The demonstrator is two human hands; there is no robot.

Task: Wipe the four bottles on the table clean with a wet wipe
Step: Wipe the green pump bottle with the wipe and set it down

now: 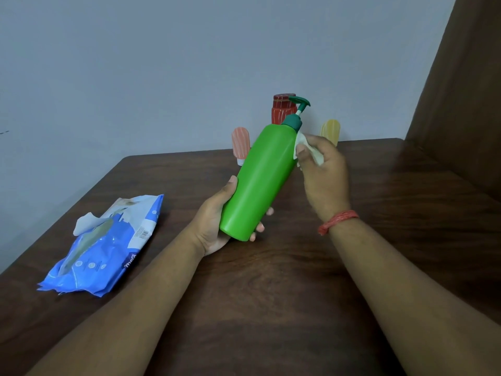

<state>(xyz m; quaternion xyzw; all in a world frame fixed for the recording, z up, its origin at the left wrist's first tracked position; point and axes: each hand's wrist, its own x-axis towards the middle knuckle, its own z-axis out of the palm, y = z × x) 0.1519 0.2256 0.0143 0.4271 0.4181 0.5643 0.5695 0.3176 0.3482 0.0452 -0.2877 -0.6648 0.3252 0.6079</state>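
Observation:
My left hand grips the lower end of a bright green pump bottle and holds it tilted above the table, its dark green pump head pointing up and right. My right hand pinches a crumpled white wet wipe against the bottle's upper right shoulder. Behind them, near the wall, stand a pink striped tube, a red bottle partly hidden by the pump, and a yellow tube partly hidden by my right hand.
A blue wet-wipe pack lies on the dark wooden table at the left, its flap open with a wipe sticking out. A grey wall runs behind the table. A brown panel stands at the right.

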